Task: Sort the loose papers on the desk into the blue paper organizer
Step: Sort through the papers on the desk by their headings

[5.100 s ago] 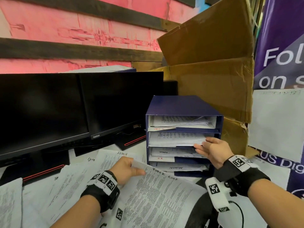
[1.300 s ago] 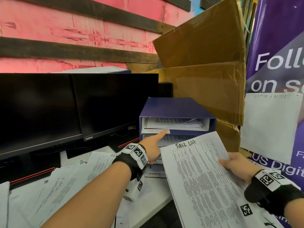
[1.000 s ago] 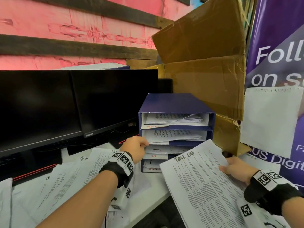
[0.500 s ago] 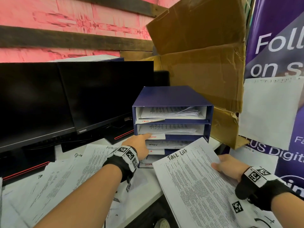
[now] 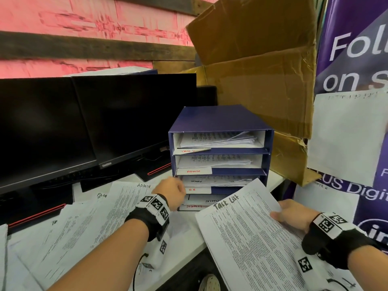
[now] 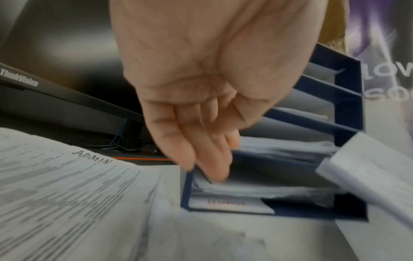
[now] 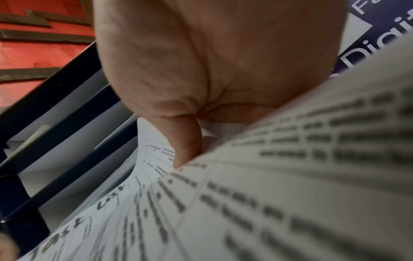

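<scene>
The blue paper organizer point(image 5: 218, 118) stands on the desk with papers in all its shelves and handwritten labels on their fronts. My left hand point(image 5: 174, 192) is at the left front edge of its lower shelves. In the left wrist view my left hand point(image 6: 208, 167) has its fingers straight and together, touching the organizer point(image 6: 348, 98) at the lowest shelves. My right hand point(image 5: 287, 213) grips the right edge of a printed sheet headed "Task List" point(image 5: 252, 238), held in front of the organizer. The right wrist view shows the thumb point(image 7: 185, 146) pressed on that sheet point(image 7: 268, 194).
Loose printed papers point(image 5: 84, 223) cover the desk on the left, one headed "ADMIN" point(image 6: 93, 157). Two dark monitors point(image 5: 126, 114) stand behind them. A torn cardboard box point(image 5: 262, 70) and a purple banner point(image 5: 357, 49) close off the right. The desk's front edge point(image 5: 189, 250) runs below the organizer.
My left hand has dropped from the upper shelf labels to the lower shelves. The right hand keeps holding the Task List sheet, now slightly lower and nearer the organizer.
</scene>
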`<act>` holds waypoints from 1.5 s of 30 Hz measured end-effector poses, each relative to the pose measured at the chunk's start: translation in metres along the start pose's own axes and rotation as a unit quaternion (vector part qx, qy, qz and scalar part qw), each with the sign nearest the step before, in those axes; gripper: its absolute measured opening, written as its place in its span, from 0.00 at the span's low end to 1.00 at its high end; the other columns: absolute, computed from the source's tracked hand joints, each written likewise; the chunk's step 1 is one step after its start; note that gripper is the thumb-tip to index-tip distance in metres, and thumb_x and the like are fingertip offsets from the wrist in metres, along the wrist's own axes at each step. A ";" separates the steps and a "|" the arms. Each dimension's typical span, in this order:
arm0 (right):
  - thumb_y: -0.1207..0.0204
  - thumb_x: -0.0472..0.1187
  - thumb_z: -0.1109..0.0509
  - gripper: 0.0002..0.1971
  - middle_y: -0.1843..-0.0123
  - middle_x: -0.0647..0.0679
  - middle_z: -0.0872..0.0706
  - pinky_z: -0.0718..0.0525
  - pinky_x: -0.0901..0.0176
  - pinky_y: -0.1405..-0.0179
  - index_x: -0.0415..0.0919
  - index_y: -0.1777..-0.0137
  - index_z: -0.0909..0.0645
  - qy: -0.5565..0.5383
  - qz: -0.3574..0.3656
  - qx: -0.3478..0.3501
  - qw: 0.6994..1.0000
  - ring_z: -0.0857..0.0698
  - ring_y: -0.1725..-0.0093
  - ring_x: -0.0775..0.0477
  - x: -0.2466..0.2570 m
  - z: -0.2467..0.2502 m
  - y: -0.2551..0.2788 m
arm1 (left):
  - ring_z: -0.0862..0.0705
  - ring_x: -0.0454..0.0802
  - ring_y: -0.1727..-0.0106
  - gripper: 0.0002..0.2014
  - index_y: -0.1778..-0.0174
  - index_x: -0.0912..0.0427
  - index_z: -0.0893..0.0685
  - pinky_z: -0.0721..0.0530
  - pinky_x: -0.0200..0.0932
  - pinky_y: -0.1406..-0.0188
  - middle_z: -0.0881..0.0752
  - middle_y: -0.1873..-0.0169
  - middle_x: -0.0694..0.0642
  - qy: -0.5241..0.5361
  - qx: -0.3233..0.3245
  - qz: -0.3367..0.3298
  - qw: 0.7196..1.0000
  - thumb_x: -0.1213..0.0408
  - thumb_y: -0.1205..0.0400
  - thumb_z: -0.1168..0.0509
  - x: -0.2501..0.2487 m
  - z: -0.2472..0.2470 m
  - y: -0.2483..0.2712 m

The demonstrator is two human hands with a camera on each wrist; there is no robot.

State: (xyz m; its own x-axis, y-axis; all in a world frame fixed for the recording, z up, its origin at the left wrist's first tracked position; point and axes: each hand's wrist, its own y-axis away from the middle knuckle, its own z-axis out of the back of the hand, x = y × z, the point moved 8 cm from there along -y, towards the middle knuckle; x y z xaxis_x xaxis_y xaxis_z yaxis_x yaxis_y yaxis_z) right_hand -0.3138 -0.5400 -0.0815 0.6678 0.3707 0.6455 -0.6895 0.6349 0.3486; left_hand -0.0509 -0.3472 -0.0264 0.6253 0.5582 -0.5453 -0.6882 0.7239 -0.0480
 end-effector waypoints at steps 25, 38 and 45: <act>0.16 0.39 0.37 0.08 0.50 0.38 0.09 0.16 0.41 0.46 0.38 0.44 0.19 -0.466 0.127 -0.101 0.870 0.11 0.50 0.36 0.120 0.063 0.029 | 0.13 0.64 0.46 0.11 0.46 0.65 0.16 0.19 0.63 0.37 0.13 0.45 0.66 0.419 0.070 0.034 0.904 0.70 0.13 0.44 -0.040 0.030 0.025; 0.17 0.36 0.36 0.09 0.56 0.47 0.24 0.25 0.68 0.86 0.36 0.39 0.24 -0.522 0.099 -0.137 0.836 0.27 0.77 0.55 0.119 0.055 0.035 | 0.12 0.60 0.71 0.18 0.37 0.60 0.22 0.11 0.49 0.72 0.12 0.54 0.65 0.565 0.058 0.079 0.819 0.50 0.15 0.41 -0.053 0.040 0.018; 0.18 0.29 0.37 0.22 0.29 0.32 0.25 0.13 0.49 0.46 0.27 0.25 0.34 -0.665 0.178 -0.113 0.716 0.15 0.42 0.35 0.151 0.056 0.037 | 0.13 0.55 0.75 0.15 0.30 0.64 0.29 0.12 0.46 0.75 0.12 0.51 0.60 0.519 0.032 0.032 0.854 0.67 0.13 0.43 -0.063 0.057 0.012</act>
State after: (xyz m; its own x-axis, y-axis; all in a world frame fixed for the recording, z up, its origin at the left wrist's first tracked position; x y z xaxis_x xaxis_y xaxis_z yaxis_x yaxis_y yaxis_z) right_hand -0.2543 -0.4986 0.0672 -0.5021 -0.3417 0.7944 -0.5856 0.8103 -0.0216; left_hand -0.0780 -0.3505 0.0553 -0.0979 -0.0384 -0.9945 -0.6659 0.7452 0.0367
